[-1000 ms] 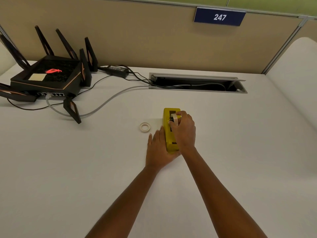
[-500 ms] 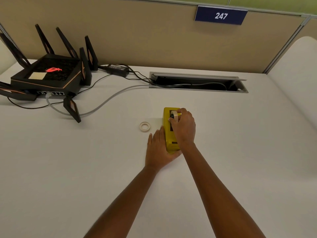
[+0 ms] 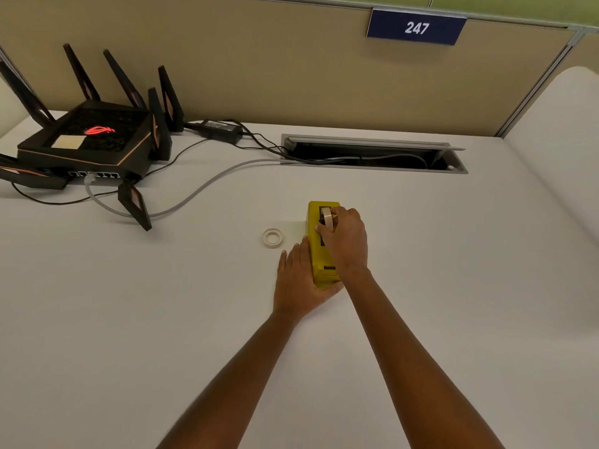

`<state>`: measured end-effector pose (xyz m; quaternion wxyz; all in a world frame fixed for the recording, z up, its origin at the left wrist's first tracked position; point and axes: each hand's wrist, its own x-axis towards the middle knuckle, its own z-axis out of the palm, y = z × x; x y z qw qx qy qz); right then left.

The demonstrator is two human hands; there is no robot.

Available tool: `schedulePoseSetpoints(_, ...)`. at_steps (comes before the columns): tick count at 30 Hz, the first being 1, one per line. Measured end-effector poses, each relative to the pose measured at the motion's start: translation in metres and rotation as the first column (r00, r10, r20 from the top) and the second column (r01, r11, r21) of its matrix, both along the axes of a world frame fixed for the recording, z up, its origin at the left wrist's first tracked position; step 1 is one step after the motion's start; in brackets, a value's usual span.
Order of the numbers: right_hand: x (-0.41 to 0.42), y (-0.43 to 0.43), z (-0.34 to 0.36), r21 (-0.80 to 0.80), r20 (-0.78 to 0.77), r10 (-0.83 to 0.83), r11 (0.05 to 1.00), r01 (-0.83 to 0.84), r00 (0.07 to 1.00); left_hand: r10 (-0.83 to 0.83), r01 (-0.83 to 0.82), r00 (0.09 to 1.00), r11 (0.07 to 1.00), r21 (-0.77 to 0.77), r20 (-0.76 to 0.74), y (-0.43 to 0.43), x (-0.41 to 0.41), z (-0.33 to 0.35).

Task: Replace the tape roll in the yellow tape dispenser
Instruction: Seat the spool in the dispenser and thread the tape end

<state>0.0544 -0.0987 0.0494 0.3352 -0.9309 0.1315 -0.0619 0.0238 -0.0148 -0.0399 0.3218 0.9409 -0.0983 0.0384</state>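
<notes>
The yellow tape dispenser [image 3: 319, 251] lies lengthwise on the white desk near the middle. My left hand [image 3: 298, 280] rests against its left side and near end, thumb wrapped under the near corner. My right hand [image 3: 346, 241] is over the dispenser, its fingers pinched on a pale tape roll [image 3: 328, 216] that stands upright in the dispenser's dark slot. A second pale tape roll [image 3: 273, 237] lies flat on the desk, a short way left of the dispenser and apart from both hands.
A black router [image 3: 87, 144] with several antennas stands at the far left, with a grey cable [image 3: 201, 189] and black wires running to an open cable tray [image 3: 372, 153] behind the dispenser. A beige partition rises at the back.
The right hand has pressed the tape roll slightly further into the dispenser's slot. The left hand and the loose roll have stayed put; the camera shifted slightly.
</notes>
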Motion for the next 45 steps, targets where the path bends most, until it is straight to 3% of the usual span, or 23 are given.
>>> schedulePoseSetpoints(11,-0.001,-0.02,0.004,-0.107,-0.077,0.218,0.968,-0.225,0.973,-0.007,0.006,1.0,0.999,-0.049,-0.005,0.001,0.001,-0.002)
schedulePoseSetpoints(18,0.006,-0.024,0.002,-0.208,-0.076,0.234,0.947,-0.245,0.969,-0.012,0.012,1.0,0.998,-0.07,0.003,0.001,0.003,-0.005)
schedulePoseSetpoints(34,-0.009,-0.024,-0.004,-0.241,-0.055,0.242,0.938,-0.248,0.969,-0.01,0.009,1.0,0.998,-0.058,-0.007,0.001,0.003,-0.006)
schedulePoseSetpoints(45,-0.024,-0.015,-0.011,-0.356,0.183,0.28,0.912,-0.202,0.942,0.01,-0.008,1.0,0.998,-0.06,0.027,-0.001,0.004,-0.006)
